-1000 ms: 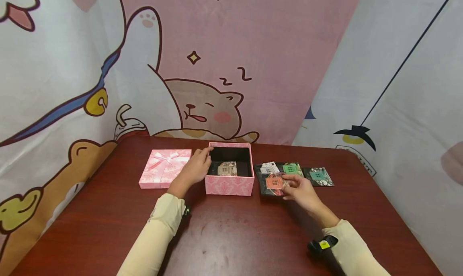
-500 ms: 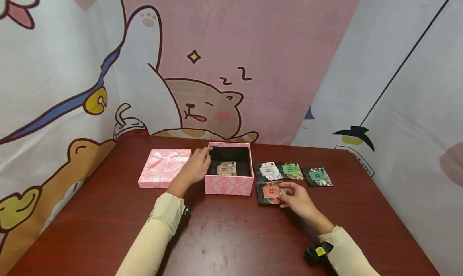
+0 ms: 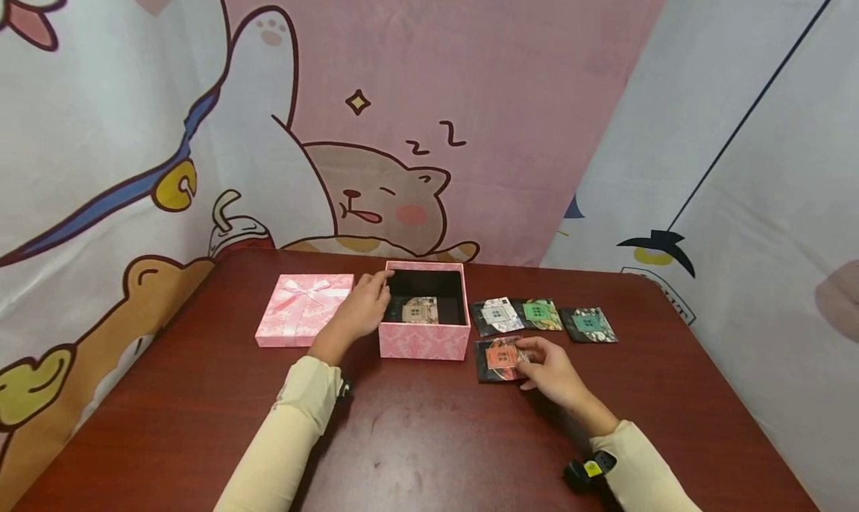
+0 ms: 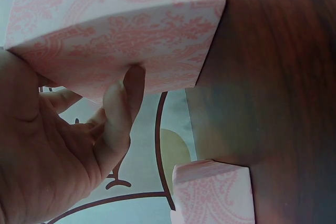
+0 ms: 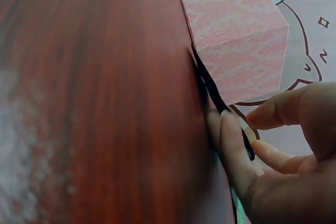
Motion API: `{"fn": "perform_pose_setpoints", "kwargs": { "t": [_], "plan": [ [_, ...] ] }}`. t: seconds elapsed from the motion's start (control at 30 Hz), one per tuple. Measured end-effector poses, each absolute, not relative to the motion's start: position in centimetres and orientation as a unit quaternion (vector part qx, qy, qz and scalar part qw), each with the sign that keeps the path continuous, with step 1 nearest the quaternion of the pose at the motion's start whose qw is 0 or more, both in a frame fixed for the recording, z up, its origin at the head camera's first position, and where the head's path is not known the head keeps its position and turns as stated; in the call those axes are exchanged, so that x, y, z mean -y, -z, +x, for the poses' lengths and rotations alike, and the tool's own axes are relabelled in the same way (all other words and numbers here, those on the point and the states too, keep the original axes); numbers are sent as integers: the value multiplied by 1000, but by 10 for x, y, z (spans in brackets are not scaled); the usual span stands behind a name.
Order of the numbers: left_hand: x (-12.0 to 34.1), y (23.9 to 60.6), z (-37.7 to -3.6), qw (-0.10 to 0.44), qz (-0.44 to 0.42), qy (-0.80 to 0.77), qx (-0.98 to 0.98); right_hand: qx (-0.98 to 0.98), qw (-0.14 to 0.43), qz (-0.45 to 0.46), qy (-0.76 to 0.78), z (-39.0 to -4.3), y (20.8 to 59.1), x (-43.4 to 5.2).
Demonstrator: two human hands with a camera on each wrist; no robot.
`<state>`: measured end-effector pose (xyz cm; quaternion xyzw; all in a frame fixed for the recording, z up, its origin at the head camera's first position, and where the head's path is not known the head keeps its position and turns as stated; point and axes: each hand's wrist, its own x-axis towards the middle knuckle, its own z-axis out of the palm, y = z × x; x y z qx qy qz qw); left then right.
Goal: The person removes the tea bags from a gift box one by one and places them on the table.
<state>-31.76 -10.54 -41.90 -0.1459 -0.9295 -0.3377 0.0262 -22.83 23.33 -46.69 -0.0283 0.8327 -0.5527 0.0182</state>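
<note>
My left hand holds the left wall of a pink patterned gift box; its fingers are at the rim. In the left wrist view the thumb presses the outside of that wall. Inside the box, which has a black lining, lies a sachet with a beige label. My right hand pinches the right edge of a flat black sachet with an orange label, close over the table right of the box. The right wrist view shows this black sachet edge-on, between thumb and fingers.
Behind the held sachet lie a sachet with a white label, one with a green label and, farther right, one with a teal label. The box's pink lid with a bow lies at left on the brown table. A cartoon cloth hangs behind.
My right hand has drawn the orange-labelled sachet toward me and slightly left, uncovering the white- and green-labelled ones behind it. My left hand has stayed at the box.
</note>
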Motion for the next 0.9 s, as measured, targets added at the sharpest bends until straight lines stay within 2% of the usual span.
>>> {"fn": "perform_pose_setpoints", "kwargs": {
  "t": [0.4,0.9],
  "plan": [
    [107,419,-320,34,-150,341,928,-878,-18,6,479,-225,454,-236],
    [106,419,-319,23,-148,341,928,-891,-25,1,453,-230,445,-248]
  ]
}}
